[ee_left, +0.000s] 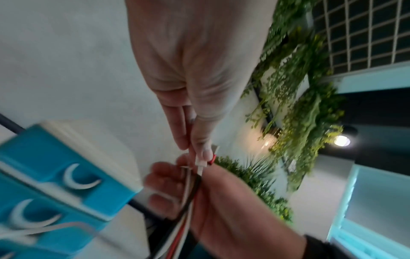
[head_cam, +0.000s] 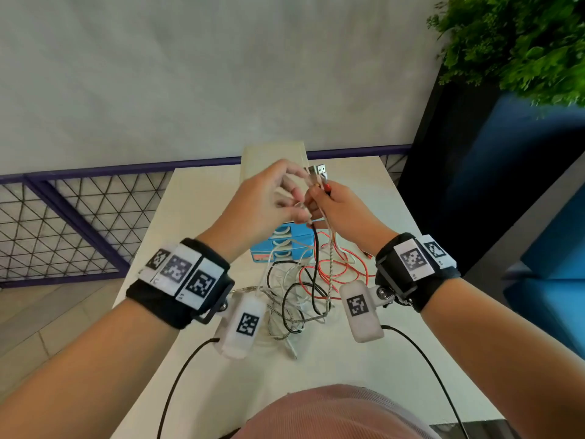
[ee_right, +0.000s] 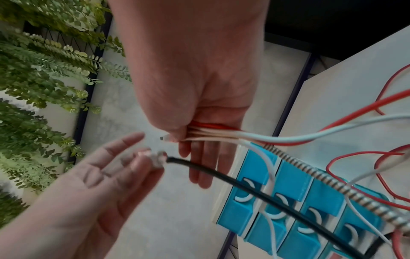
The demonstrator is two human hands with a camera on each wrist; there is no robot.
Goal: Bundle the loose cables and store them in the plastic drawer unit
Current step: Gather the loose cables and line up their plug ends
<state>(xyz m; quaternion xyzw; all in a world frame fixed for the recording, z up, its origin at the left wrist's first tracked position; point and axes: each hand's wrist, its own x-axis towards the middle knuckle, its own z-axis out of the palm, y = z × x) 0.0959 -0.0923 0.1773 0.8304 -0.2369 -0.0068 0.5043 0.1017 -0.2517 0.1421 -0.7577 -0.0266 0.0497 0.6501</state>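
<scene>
A person's right hand [head_cam: 340, 206] clamps the gathered cable ends [ee_right: 213, 133] between thumb and palm, its other fingers straight, USB plugs [head_cam: 319, 171] poking above the grip. Just left of it, the left hand [head_cam: 266, 201] pinches the plug end of the black cable [ee_right: 233, 177] in its fingertips, ready to feed it in. Done well, that end should slide in level with the others before the fist tightens, so the bundle starts even. Below the grip the tangle [head_cam: 304, 289] trails to the table [head_cam: 348, 369]: red, white, black and a braided silver cable [ee_right: 332, 180] show, the exact count lost in the loops. Beyond the grip stands one blue plastic drawer unit [ee_right: 295, 219], four drawer fronts showing, all closed.
</scene>
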